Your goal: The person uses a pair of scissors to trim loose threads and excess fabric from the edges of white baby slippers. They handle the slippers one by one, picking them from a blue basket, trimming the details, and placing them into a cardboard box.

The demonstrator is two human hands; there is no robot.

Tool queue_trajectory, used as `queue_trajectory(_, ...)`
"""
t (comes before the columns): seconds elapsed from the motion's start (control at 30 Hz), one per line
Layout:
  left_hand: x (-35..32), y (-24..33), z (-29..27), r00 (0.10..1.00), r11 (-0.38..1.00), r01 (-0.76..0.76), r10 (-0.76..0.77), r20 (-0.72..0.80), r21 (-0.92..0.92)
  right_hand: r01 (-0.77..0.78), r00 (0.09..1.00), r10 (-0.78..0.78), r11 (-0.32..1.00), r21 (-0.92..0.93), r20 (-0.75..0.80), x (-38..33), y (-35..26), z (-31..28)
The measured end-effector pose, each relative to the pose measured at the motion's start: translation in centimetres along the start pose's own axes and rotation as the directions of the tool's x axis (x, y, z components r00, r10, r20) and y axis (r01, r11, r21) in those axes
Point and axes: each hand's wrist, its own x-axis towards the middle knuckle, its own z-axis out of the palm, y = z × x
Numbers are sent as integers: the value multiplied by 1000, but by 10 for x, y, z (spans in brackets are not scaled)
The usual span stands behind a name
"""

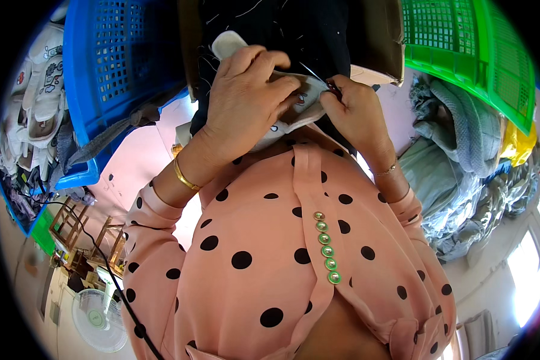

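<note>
My left hand (240, 102) is closed over a cream fabric piece (309, 107) with a small dark print, resting above my lap. A rounded end of the piece sticks out past my knuckles. In my right hand (360, 114) is a slim pointed metal tool with a dark red handle (335, 89). Its thin blade points up and left, close to the fabric's edge; whether it touches I cannot tell. My fingers hide most of the handle, so its exact kind does not show. Dark trousers (318, 30) with loose threads lie beneath.
A blue plastic crate (81, 90) stands at left, with a pile of similar printed cream pieces (42, 102) beyond it. At right are a green crate (498, 66), a cardboard box (378, 74) and heaped grey fabric (462, 126). A black cable (102, 255) runs along my left side.
</note>
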Motion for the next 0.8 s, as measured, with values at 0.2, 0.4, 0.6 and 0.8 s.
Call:
queue_trajectory(0.2, 13, -6, 11, 985, 964, -41, -5, 172, 264, 22, 1000, -22, 998, 66, -5, 7, 7, 2)
queue_trajectory(0.4, 15, -20, 30, 970, 980, -43, -5, 243, 193, 68, 997, -68, 997, 20, -20, 5, 11, 10)
queue_trajectory(0.6, 14, -26, 21, 960, 990, -22, 59, 275, -136, 88, 995, -86, 996, 28, -59, 1, 11, 5)
queue_trajectory(0.8, 18, -22, 12, 894, 967, 134, -23, 448, -217, 36, 993, -45, 996, 80, 105, 1, 13, -9)
